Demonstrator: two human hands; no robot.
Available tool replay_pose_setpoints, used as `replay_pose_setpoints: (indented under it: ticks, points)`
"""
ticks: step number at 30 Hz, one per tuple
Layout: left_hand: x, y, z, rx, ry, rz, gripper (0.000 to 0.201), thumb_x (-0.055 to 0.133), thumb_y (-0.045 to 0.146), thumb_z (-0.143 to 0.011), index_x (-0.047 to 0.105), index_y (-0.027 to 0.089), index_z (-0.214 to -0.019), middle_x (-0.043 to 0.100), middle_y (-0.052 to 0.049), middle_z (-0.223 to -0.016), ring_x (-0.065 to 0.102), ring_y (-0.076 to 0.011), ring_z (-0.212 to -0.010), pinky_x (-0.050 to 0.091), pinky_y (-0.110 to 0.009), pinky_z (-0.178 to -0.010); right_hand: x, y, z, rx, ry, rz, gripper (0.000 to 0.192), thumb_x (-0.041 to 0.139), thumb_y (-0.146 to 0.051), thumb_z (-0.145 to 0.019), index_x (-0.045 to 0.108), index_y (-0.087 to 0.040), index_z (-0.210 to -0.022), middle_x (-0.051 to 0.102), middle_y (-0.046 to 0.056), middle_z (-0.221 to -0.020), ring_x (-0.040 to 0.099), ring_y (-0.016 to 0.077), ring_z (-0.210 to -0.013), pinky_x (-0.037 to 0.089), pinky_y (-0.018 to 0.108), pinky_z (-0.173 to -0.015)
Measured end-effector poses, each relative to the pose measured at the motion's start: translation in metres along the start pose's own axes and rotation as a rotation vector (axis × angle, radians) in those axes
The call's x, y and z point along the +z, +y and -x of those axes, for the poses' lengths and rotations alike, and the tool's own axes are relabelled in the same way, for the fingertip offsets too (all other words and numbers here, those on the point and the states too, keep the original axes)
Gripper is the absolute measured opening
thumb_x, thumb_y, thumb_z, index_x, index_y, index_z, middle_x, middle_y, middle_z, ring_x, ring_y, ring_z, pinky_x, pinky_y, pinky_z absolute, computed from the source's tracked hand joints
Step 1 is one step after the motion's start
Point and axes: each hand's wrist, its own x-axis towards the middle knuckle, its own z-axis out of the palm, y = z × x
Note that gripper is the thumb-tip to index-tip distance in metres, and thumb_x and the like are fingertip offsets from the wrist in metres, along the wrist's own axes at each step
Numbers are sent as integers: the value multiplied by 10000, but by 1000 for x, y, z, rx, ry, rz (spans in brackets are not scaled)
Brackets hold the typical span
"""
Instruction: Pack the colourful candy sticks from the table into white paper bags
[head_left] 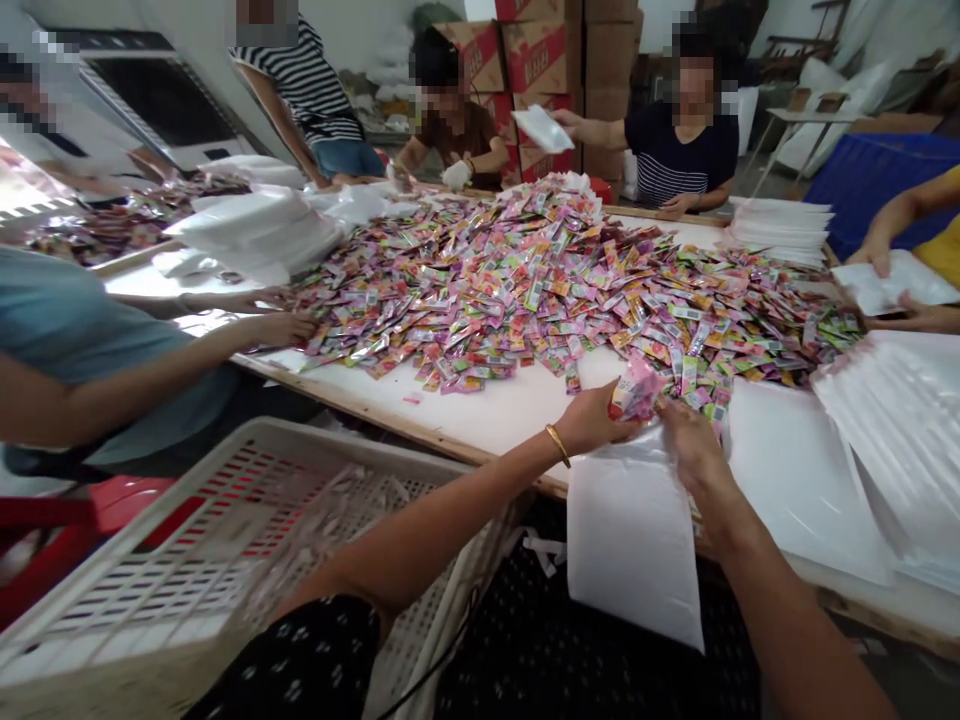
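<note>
Head view: left hand (596,420) pinches a small bunch of pink foil sachets (634,392) above the mouth of a white padded mailer bag (630,535) hanging over the white table's edge (480,410); right hand (690,440), fingers closed, grips the bag's mouth; judged step: filling; the next move calls for holding that mouth wide; heaped multicoloured sachets (540,280) lie beyond.

1. Left hand (592,420): bare, with a thin gold bangle (557,445) around the wrist.
2. Right hand (690,440): bare, with nothing worn on the wrist or the forearm.
3. Both forearms are uncovered; no sleeves show.
4. Clothing: a black garment (315,650) with small white specks, low in view.
</note>
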Motion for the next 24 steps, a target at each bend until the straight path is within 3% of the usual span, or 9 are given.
replay_pose_setpoints:
  ticks: [4,6,11,13,16,20,24]
  points:
    - [-30,26,-2,124,-104,-43,565,732,487,-662,610,148,-1098,689,-59,-901,607,-187,-772,419,-251,-663,6,-32,8,-140,77,-160,335,712,-496,-621,621,-185,-705,623,-16,-605,517,144,-543,409,270,-546]
    - [-47,39,-8,206,-144,-16,525,743,464,-664,626,154,-1071,689,-49,-889,609,-181,-780,423,-243,-669,8,-50,9,-242,110,-173,321,723,-471,-645,655,-183,-771,641,-18,-658,526,139,-581,418,266,-580]
    - [-72,69,-25,311,50,-34,316,756,364,-664,659,153,-880,648,-21,-754,590,-160,-724,412,-233,-671,15,-89,4,-448,102,-135,282,656,-466,-750,658,-188,-796,625,-24,-706,538,141,-671,430,269,-664]
    - [-76,76,-29,304,-40,45,292,749,362,-665,655,142,-833,633,-12,-714,572,-141,-670,412,-231,-644,19,-99,3,-539,154,-93,297,620,-472,-785,631,-181,-728,580,-30,-657,501,128,-639,415,263,-652]
    - [-81,79,-34,271,-206,182,274,738,361,-664,656,128,-782,628,-6,-684,548,-124,-622,421,-229,-609,24,-105,4,-640,224,-78,351,589,-512,-817,603,-181,-699,541,-34,-634,482,124,-634,412,263,-653]
    - [-88,72,-42,404,-97,142,183,719,303,-671,678,153,-767,661,-5,-764,579,-134,-739,447,-233,-720,32,-98,5,-672,142,-131,369,565,-554,-833,657,-197,-837,631,1,-772,576,171,-792,468,303,-742]
    - [-82,60,-46,403,-215,9,139,693,291,-692,670,165,-744,653,0,-725,583,-131,-692,436,-222,-689,37,-80,7,-571,-5,-264,389,557,-536,-852,674,-204,-1015,686,42,-979,626,202,-945,501,366,-848]
